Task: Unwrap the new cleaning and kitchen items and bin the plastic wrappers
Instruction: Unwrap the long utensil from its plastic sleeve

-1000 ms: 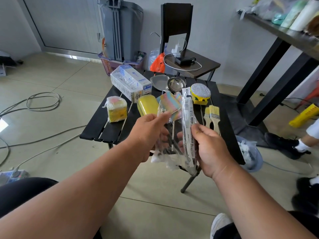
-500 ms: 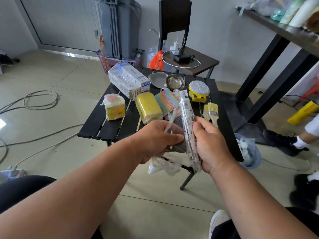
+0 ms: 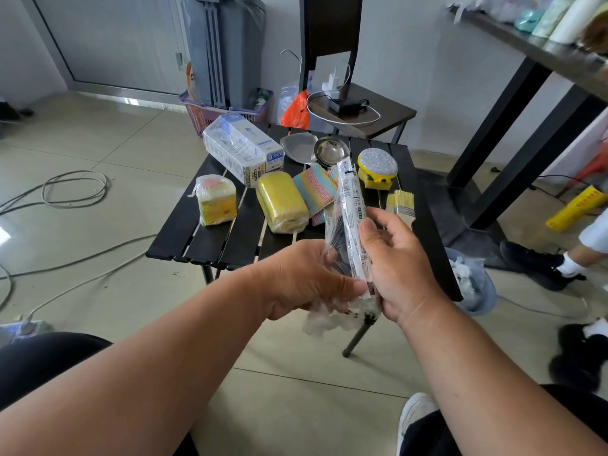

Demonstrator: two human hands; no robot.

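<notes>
I grip a long clear plastic wrapper (image 3: 350, 222) with both hands above the black slatted table (image 3: 227, 238): my left hand (image 3: 306, 278) pinches its crumpled lower end, my right hand (image 3: 399, 261) clamps its side. Something dark, perhaps utensils, sits inside. At 3 o'clock sits 1 bin (image 3: 483, 297).

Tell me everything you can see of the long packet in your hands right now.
The long packet is a narrow clear plastic wrapper with a white strip printed in black, and something dark shows inside. It stands tilted above the black table's near edge. The right hand grips its side; the left hand pinches its crumpled lower end.
</notes>
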